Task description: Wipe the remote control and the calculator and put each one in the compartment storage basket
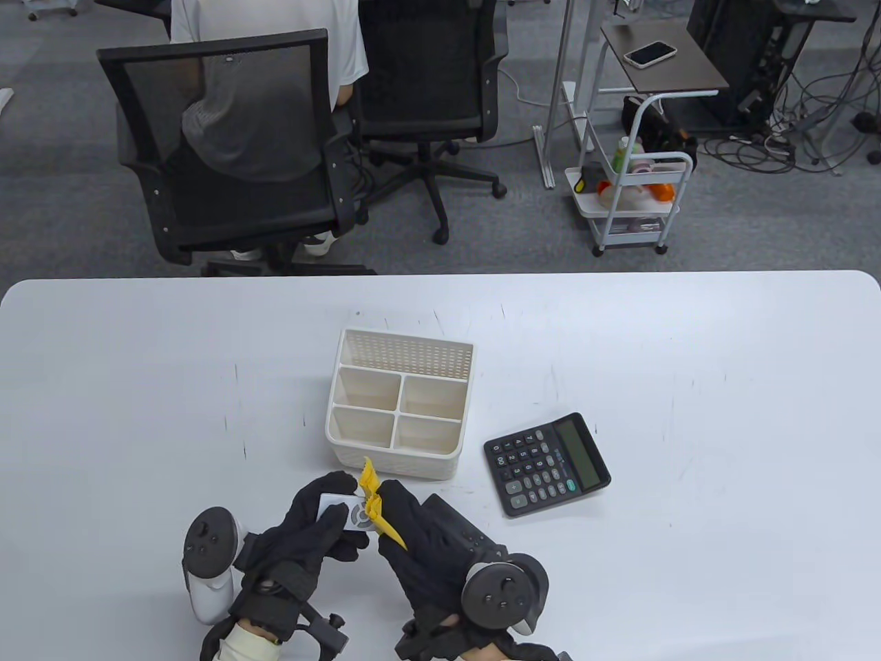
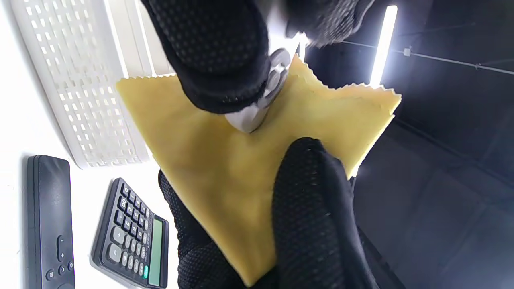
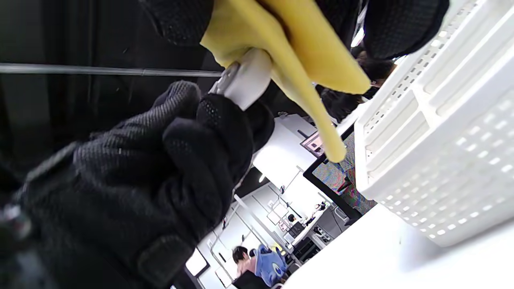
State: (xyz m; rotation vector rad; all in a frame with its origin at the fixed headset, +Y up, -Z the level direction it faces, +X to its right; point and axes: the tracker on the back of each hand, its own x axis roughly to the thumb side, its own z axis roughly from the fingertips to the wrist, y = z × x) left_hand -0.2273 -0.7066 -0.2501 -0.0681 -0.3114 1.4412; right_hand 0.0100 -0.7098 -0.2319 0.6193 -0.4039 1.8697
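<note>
My left hand (image 1: 337,515) grips a small white remote control (image 1: 338,507) just above the table, in front of the basket. My right hand (image 1: 387,511) pinches a yellow cloth (image 1: 374,501) against the remote's right end. In the left wrist view the cloth (image 2: 225,168) is spread behind the remote's tip (image 2: 251,116). In the right wrist view it (image 3: 305,44) drapes over the remote's end (image 3: 249,80). The black calculator (image 1: 547,465) lies flat on the table, to the right of the white compartment basket (image 1: 396,468). All the basket's compartments that I can see hold nothing.
A black remote control (image 2: 50,224) lies on the table beside the calculator (image 2: 132,237), mostly hidden under my right hand in the table view. Office chairs, a seated person and a white cart stand beyond the table's far edge.
</note>
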